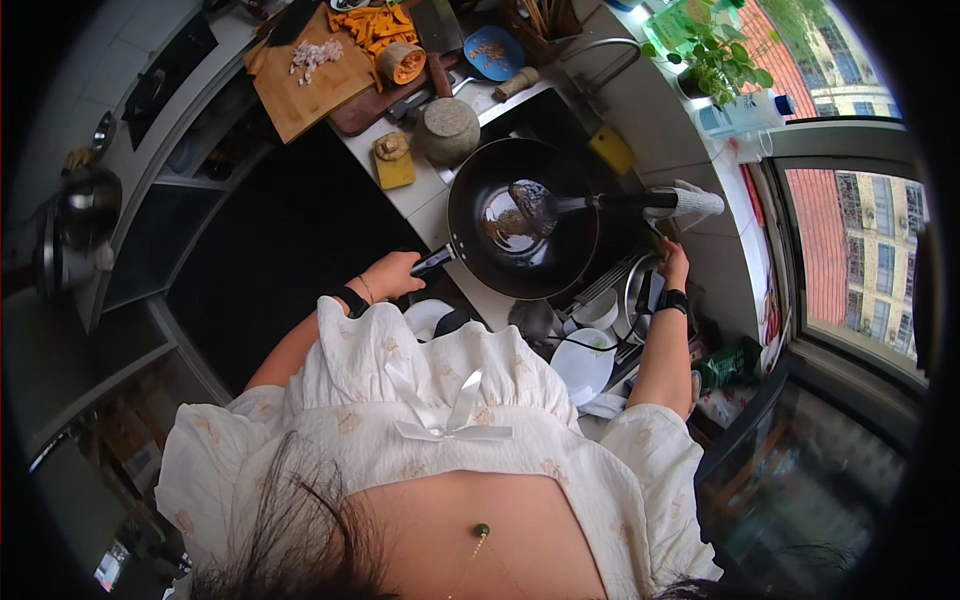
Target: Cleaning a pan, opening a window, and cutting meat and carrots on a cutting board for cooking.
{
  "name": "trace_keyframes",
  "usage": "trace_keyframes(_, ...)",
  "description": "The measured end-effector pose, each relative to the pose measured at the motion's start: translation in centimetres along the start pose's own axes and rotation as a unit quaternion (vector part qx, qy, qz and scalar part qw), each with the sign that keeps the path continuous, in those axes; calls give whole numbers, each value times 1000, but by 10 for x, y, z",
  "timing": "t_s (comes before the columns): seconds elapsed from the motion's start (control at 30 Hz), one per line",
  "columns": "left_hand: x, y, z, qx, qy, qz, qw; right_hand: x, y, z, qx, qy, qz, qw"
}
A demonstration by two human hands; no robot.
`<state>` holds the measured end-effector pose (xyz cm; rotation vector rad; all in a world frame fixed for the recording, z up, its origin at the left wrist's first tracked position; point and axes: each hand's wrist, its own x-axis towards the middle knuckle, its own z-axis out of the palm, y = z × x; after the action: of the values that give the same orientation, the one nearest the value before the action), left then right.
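Note:
My left hand (394,276) is closed around the black handle of a dark wok (465,217), which stands on the stove. A little shiny liquid lies in the wok's bottom. A metal ladle or spatula (534,208) has its head over the wok, and its dark handle reaches right to a whitish knitted glove or cloth (697,201). My right hand (673,264) is at the right, below that cloth, with its fingers at a thin dark piece beside the dish rack (600,285); its grip is unclear. A stone-like pot or mortar (448,131) stands left of the wok.
Beyond the wok are a wooden cutting board (289,97) with chopped pale pieces, orange strips (375,28), a cut squash (403,63), a cleaver (437,26) and a blue plate (493,52). Near my right arm stand white dishes (583,364). A plant (724,67) stands by the window.

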<state>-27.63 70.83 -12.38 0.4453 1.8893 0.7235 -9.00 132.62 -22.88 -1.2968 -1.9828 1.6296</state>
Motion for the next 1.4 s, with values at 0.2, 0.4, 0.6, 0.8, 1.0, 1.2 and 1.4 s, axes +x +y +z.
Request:
trace_keyframes(0.2, 0, 3, -1, -9, -7, -4, 1000, -5, -7, -5, 40, 37, 50, 997)
trace_keyframes(0.4, -2, 0, 0, -10, -2, -19, 1000, -30, -56, 26, 167, 41, 170, 970)
trace_keyframes(0.6, -4, 2, -1, -4, -3, -24, 1000, -26, -54, 30, 157, 39, 141, 977)
trace_keyframes(0.8, -1, 2, 0, -6, -5, -21, 1000, -5, -42, 8, 267, -20, 120, 956)
trace_keyframes(1.0, -4, 4, 0, -3, 0, -22, 1000, -1, -58, 13, 312, 38, 100, 944)
trace_keyframes(1.2, -2, 5, 0, -22, -3, -23, 999, -21, -65, 2, 248, 34, 148, 957)
trace_keyframes(1.4, -3, -3, -3, -30, -11, -29, 999, -159, -96, 69, -44, -159, 68, 984)
